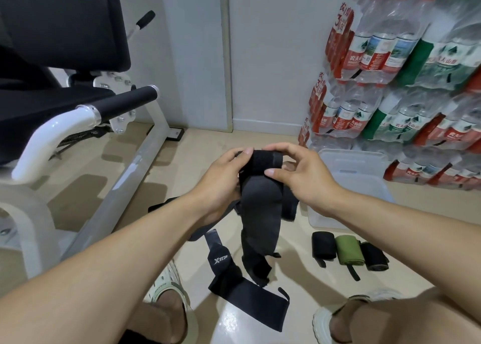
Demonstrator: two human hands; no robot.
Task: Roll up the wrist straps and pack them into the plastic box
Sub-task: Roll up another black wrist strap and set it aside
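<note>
Both hands hold a black wrist strap [260,205] above the floor. Its top is wound into a roll and the loose tail hangs down toward the tiles. My left hand [221,177] grips the roll's left end; my right hand [299,177] pinches its right end with thumb and fingers. Another black strap with an XTEP logo [234,278] lies flat on the floor below. Three rolled straps lie in a row at the right: black [323,244], green [349,250], black [376,256]. The clear plastic box [364,177] stands open behind my right hand.
A white exercise machine with black pads [78,96] fills the left side. Stacked packs of bottled water [403,70] line the right wall. My feet in light sandals [169,291] stand at the bottom edge. More dark straps lie under my hands.
</note>
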